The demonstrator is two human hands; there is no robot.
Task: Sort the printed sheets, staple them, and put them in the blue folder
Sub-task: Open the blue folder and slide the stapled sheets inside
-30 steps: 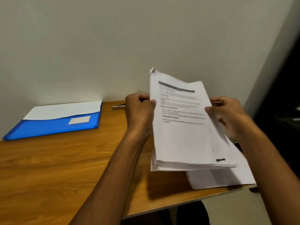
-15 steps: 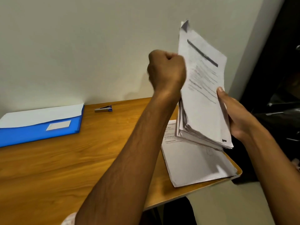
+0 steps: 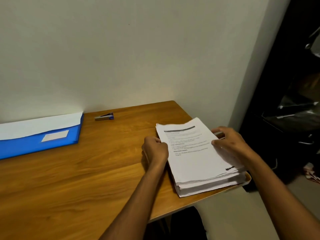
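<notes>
Your stack of printed sheets (image 3: pixel 200 160) lies flat on the wooden surface (image 3: pixel 86 179) at its right end, close to the near right corner, with the top page showing a dark heading bar and a few lines of blurred text. Your left hand (image 3: pixel 155 150) sits against the stack's left edge with its fingers curled inward toward the paper; the fingertips are hidden behind the hand, so you cannot tell whether they actually pinch the sheets or merely press against the edge. Your right hand (image 3: pixel 230 144) rests on the right side of the stack, thumb lying on the top page and the other fingers wrapped over the far right edge, so this hand is clamped on the paper. The blue folder (image 3: pixel 39 141) lies well apart at the far left of the surface, against the wall (image 3: pixel 121 58), with a white sheet (image 3: pixel 41 124) sticking out of its top and a pale label on its front. The stapler (image 3: pixel 104 116) sits near the wall, just right of the folder and well away from both of your hands.
</notes>
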